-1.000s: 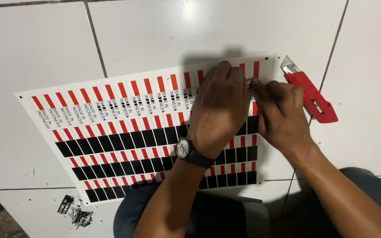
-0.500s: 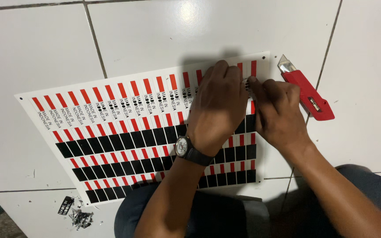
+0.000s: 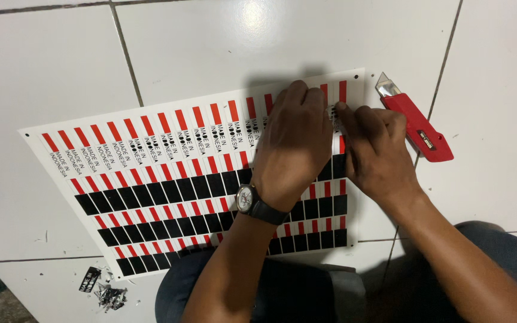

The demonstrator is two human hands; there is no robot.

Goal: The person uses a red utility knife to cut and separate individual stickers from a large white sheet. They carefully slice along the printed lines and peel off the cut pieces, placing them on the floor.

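White floor tiles (image 3: 210, 36) carry a sticker sheet (image 3: 169, 173) of red and black labels. Left hand (image 3: 294, 140) presses flat, steadying it; right hand (image 3: 375, 152) pinches a label at the sheet's two o'clock corner. Red utility knife (image 3: 417, 122) lies just beside, at three o'clock.

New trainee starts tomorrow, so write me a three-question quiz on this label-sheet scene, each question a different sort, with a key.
1. True or false: the red utility knife lies on the tiled floor, to the right of the label sheet and untouched by either hand.
2. Which wrist bears the wristwatch? A) left B) right C) neither
3. Fill in: the fingertips of the left hand and right hand meet at the sheet's upper ______ corner.

Key: 1 true. 2 A. 3 right.
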